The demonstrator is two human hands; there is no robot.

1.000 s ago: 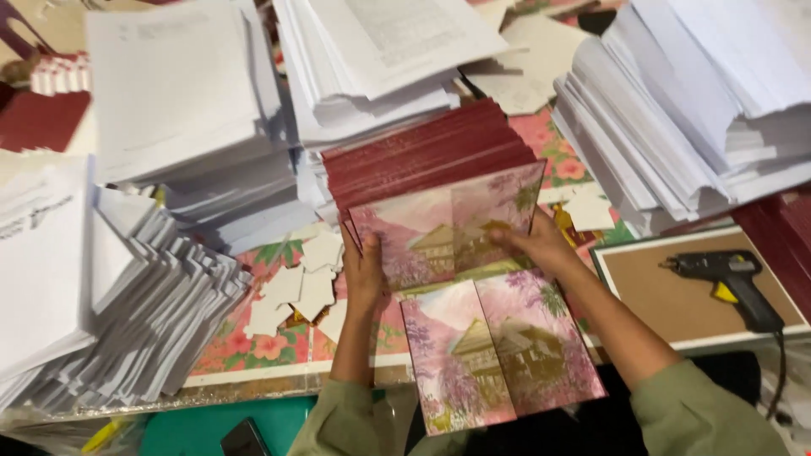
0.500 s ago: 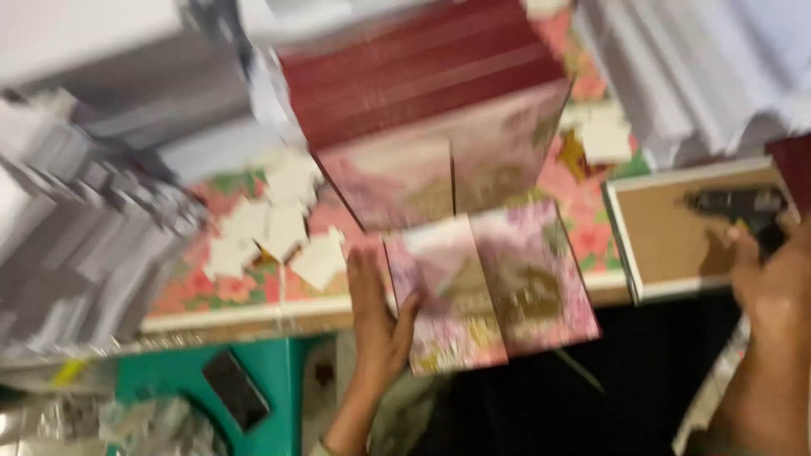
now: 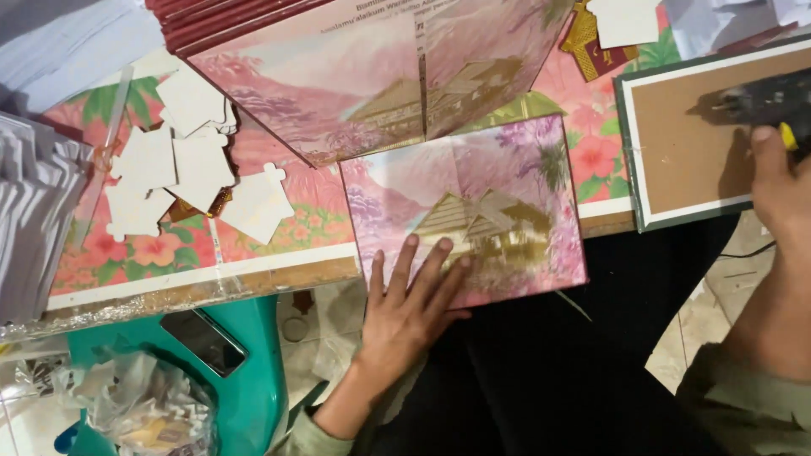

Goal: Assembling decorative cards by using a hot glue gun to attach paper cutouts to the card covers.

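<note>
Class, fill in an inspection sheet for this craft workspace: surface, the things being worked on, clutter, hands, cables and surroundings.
Surface: low table under a floral cover, with a brown board at its right end.
Job's things: pink card with a gold house picture overhangs the table's front edge; glue gun lies on the board.
Clutter: white cut-out shapes, larger opened card, paper stacks.
Hands: left hand flat on the pink card; right hand on the glue gun.
Cables: thin dark cord below the board.
Surroundings: green stool with a phone, crumpled plastic bag.
</note>
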